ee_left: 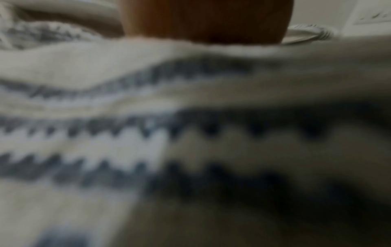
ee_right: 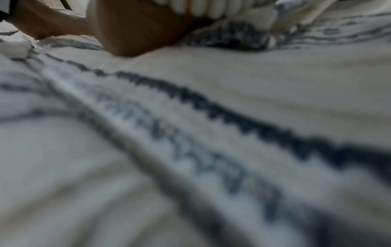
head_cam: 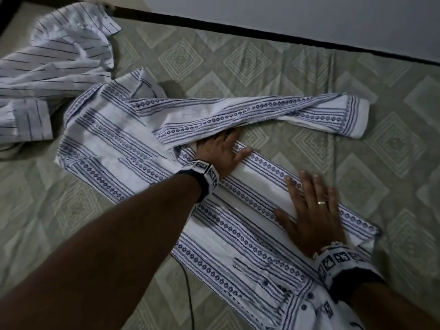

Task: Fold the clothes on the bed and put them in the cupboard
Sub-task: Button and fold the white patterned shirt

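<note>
Patterned shirt [head_cam: 147, 144] lies mid-bed, part folded. Your left hand [head_cam: 220, 152] and right hand [head_cam: 309, 210] press flat on it, fingers straight, no grip on anything. Risk: the long sleeve [head_cam: 262, 113] runs loose toward the bed's [head_cam: 238, 58] far edge; lift either palm and the fold likely springs open. Striped shirt [head_cam: 54, 67] waits unfolded at the far-left corner. Only the head view shows the layout; both wrist views show blurred cloth.

Dim indoor light; head view fairly sharp, both wrist views v. blurred.
</note>
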